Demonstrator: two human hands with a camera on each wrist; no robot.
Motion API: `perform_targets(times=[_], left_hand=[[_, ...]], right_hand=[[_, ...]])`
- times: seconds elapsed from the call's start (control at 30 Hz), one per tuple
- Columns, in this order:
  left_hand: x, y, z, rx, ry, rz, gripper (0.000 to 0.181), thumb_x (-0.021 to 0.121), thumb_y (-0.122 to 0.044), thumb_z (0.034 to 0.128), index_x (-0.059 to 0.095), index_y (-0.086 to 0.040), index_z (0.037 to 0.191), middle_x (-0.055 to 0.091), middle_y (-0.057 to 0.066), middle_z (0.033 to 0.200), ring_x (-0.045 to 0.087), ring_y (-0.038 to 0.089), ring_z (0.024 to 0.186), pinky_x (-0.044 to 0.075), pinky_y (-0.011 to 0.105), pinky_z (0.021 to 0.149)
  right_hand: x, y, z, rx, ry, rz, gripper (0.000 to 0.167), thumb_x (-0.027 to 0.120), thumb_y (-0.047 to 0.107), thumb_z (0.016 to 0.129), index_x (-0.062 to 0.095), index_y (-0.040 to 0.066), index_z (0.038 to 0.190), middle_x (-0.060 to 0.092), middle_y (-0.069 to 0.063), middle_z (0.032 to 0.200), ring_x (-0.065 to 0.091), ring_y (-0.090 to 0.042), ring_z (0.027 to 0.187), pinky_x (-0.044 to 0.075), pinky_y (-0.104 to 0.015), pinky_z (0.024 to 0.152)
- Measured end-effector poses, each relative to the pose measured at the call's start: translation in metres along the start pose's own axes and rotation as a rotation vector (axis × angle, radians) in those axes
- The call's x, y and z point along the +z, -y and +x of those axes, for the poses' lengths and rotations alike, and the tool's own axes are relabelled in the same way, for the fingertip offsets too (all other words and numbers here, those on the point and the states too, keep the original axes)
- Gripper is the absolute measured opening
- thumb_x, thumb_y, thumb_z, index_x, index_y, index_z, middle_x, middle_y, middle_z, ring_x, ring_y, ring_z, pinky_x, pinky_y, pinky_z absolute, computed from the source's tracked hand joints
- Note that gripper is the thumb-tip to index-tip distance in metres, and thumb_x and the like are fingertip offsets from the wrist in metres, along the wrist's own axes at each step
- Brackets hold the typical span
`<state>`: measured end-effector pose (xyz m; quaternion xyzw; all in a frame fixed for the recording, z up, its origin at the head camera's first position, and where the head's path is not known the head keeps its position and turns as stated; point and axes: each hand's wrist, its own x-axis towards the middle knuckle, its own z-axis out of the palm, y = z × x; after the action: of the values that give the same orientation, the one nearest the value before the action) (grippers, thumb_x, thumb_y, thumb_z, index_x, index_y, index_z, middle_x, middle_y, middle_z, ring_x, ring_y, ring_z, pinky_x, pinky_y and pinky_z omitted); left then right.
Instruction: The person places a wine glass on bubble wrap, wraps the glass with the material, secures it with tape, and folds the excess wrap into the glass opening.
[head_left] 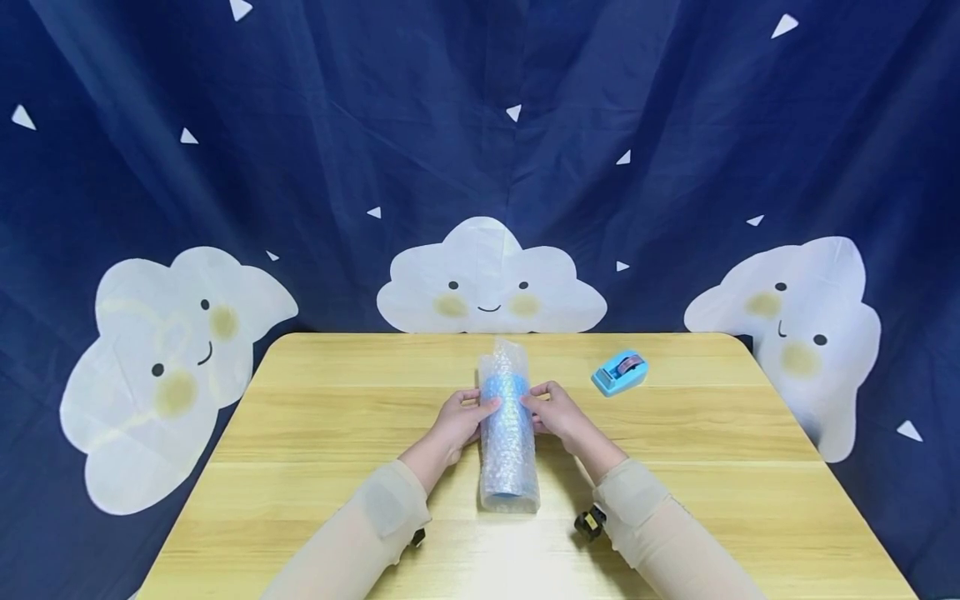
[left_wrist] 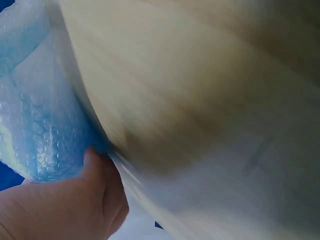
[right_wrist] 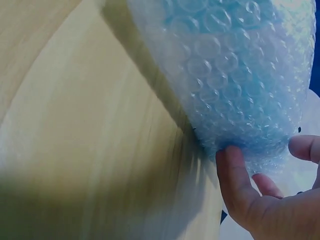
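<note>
A long cylinder rolled in clear bubble wrap (head_left: pixel 510 454) lies on the table, pointing away from me, with blue showing through near its upper part and lower end. What is inside cannot be told beyond its colour. My left hand (head_left: pixel 456 423) holds its left side, thumb on top. From the right side my right hand (head_left: pixel 561 414) holds it too, its thumb on the wrap. In the left wrist view the left hand (left_wrist: pixel 70 205) is against the bluish wrap (left_wrist: pixel 45 125). The right wrist view has the right hand's fingers (right_wrist: pixel 234 172) touching the wrap (right_wrist: pixel 230 75).
A blue tape dispenser (head_left: pixel 619 372) with a roll of tape stands at the back right of the wooden table (head_left: pixel 315 417). Behind the table hangs a dark blue curtain (head_left: pixel 435 108) with white clouds. A small black device (head_left: pixel 590 523) sits by the right forearm.
</note>
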<state>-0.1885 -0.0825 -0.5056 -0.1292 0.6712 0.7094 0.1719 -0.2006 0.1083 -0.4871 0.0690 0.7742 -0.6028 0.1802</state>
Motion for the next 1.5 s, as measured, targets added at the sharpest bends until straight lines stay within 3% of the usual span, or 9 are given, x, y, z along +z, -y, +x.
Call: perform_targets(times=[0.37,0.6,0.73,1.03,1.27,1.5], left_hand=[[0.0005,-0.0019,-0.0016,-0.021,0.035,0.021,0.074,0.077,-0.033,0.0896,0.036,-0.007,0.146,0.049,0.021,0.136,0.060,0.031,0.114,0.054,0.043,0.093],[0.0023,-0.0002,0.0007,-0.012,0.045,-0.004,0.081,0.079,-0.027,0.0881,0.031,0.000,0.148,0.046,0.026,0.140,0.058,0.036,0.119,0.050,0.047,0.101],[0.0035,0.0010,0.0021,0.003,0.034,0.004,0.081,0.079,-0.025,0.0880,0.032,0.005,0.146,0.047,0.028,0.140,0.058,0.036,0.119,0.049,0.048,0.103],[0.0061,0.0001,-0.0002,-0.005,0.005,0.026,0.081,0.081,-0.029,0.0856,0.034,-0.001,0.145,0.040,0.028,0.144,0.058,0.037,0.119,0.051,0.048,0.101],[0.0077,-0.0003,-0.0027,-0.006,-0.002,0.028,0.081,0.079,-0.029,0.0876,0.032,-0.001,0.147,0.039,0.028,0.144,0.060,0.036,0.116,0.055,0.045,0.093],[0.0096,0.0014,-0.0012,0.023,-0.019,0.059,0.081,0.079,-0.031,0.0875,0.032,0.000,0.146,0.040,0.027,0.144,0.060,0.037,0.115,0.057,0.044,0.091]], right_hand=[[0.0003,-0.0010,-0.0009,0.004,-0.004,0.008,0.034,0.058,0.024,0.101,0.048,-0.003,0.119,0.055,-0.017,0.110,0.058,-0.023,0.088,0.058,-0.038,0.084],[-0.0010,-0.0016,-0.0007,0.003,0.004,0.010,0.035,0.056,0.023,0.101,0.048,-0.005,0.120,0.055,-0.018,0.109,0.057,-0.024,0.089,0.058,-0.038,0.084],[-0.0005,-0.0021,0.0004,0.004,0.012,0.023,0.034,0.055,0.021,0.101,0.049,-0.006,0.120,0.055,-0.017,0.107,0.057,-0.023,0.089,0.058,-0.038,0.084],[0.0008,-0.0034,0.0018,0.010,0.039,0.051,0.032,0.050,0.018,0.101,0.050,-0.008,0.120,0.051,-0.012,0.097,0.054,-0.021,0.085,0.057,-0.039,0.085],[-0.0003,-0.0038,0.0020,0.012,0.055,0.051,0.036,0.048,0.019,0.102,0.048,-0.009,0.125,0.055,-0.018,0.106,0.058,-0.024,0.090,0.056,-0.043,0.089],[-0.0002,-0.0055,0.0002,0.059,0.105,0.129,0.037,0.044,0.024,0.104,0.039,-0.003,0.129,0.051,-0.023,0.116,0.059,-0.027,0.091,0.057,-0.043,0.082]])
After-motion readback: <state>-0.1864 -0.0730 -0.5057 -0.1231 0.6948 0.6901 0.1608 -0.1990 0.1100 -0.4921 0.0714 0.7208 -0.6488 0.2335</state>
